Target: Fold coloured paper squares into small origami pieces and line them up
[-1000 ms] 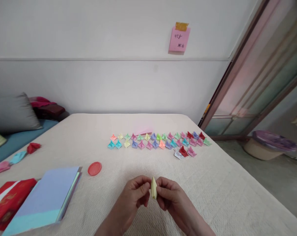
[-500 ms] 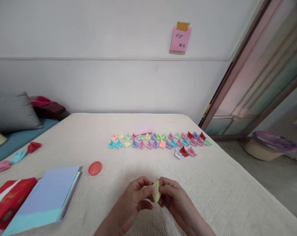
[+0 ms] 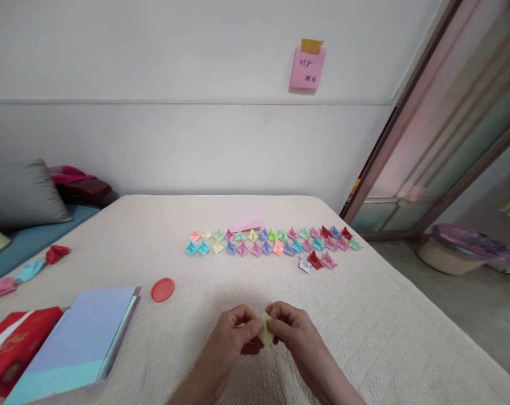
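Pale yellow folded paper [image 3: 266, 331] is pinched between my two hands, just above the cream cover at the near middle. My left hand [image 3: 237, 333] grips its left side with thumb and fingers. On the other side, my right hand [image 3: 292, 329] presses its thumb against the front of the paper. Parts of the fold are hidden by my fingers. Beyond the hands, several small folded paper pieces [image 3: 255, 247] in many colours stand in rows. A white one [image 3: 306, 264], a red one [image 3: 315, 260] and a pink one [image 3: 329, 260] sit nearer on the right.
A red round lid [image 3: 162, 289] lies left of my hands. Farther left are stacked blue paper sheets [image 3: 86, 326], a red packet [image 3: 22, 346] and crumpled red, turquoise and pink pieces [image 3: 31, 270]. A pink sheet [image 3: 247, 224] lies behind the rows, before the wall.
My right thumb has moved left across the front of the yellow paper. My left fingers have curled in closer beneath it. The other things stay put.
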Demonstrator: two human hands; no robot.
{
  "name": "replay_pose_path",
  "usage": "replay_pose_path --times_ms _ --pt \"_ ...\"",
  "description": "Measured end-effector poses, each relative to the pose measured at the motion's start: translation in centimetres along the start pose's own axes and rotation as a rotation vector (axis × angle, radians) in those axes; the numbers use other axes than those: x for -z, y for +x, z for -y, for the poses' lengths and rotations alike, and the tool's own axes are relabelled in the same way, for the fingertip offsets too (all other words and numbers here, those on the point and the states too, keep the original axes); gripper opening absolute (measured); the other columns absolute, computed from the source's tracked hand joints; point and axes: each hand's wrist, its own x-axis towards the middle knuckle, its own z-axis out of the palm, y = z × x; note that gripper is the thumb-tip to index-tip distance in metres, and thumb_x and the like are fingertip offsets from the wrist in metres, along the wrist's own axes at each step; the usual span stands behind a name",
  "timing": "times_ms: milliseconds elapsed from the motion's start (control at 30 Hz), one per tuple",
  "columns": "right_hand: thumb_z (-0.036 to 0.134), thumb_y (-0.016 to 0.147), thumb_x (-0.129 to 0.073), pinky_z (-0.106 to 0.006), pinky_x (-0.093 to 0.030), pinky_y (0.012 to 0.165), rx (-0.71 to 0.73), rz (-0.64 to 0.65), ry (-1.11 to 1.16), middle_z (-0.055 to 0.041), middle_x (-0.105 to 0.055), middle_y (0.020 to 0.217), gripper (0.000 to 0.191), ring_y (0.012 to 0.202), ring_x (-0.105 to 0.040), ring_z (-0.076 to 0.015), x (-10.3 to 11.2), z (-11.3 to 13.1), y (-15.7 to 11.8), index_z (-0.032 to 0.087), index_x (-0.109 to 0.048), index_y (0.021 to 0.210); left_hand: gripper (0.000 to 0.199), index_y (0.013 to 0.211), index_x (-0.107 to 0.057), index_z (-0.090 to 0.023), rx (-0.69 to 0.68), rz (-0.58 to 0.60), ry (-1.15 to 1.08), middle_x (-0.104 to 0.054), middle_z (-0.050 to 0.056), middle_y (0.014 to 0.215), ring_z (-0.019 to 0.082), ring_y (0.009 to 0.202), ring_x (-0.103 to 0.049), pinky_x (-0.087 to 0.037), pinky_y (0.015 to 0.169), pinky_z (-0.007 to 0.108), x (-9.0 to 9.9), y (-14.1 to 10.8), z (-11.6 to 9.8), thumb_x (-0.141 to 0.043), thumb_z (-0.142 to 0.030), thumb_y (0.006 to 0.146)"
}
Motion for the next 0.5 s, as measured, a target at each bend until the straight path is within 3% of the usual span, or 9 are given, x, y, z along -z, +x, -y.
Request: replay_pose_path --times_ms 100,200,500 --pt "0.012 0.06 -0.06 -0.026 -0.028 0.05 0.02 -0.05 -0.076 0.0045 -0.049 0.053 0.01 0.05 -0.041 -0.0106 0.08 -0.42 0.3 0.018 -0.053 0.055 0.025 0.064 -0.049 -0.017 0.036 -0.037 0.013 -0.06 0.0 0.061 0.011 0.054 -0.054 -0.04 0.055 0.025 -0.02 0.33 0.31 -0.067 -0.033 0.073" --pt "0.011 0.061 -0.061 -0.025 -0.029 0.05 0.006 -0.064 -0.07 0.0046 -0.05 0.053 0.009 0.051 -0.041 -0.0104 0.07 -0.35 0.24 0.017 -0.055 0.057 0.023 0.06 -0.048 -0.016 -0.031 -0.081 -0.031 -0.058 -0.002 0.056 0.01 0.052 -0.051 -0.038 0.053 0.023 -0.16 0.52 0.55 -0.067 -0.024 0.07" --pt "0.02 0.071 -0.062 -0.025 -0.037 0.053 -0.133 0.075 0.157 0.0004 -0.062 0.059 0.007 0.053 -0.052 -0.011 0.06 0.45 -0.5 0.017 -0.057 0.068 0.017 0.065 -0.049 -0.017 -0.132 -0.075 -0.088 -0.057 -0.003 0.057 0.01 0.054 -0.052 -0.04 0.055 0.024 0.02 0.48 0.43 -0.063 -0.021 0.073"
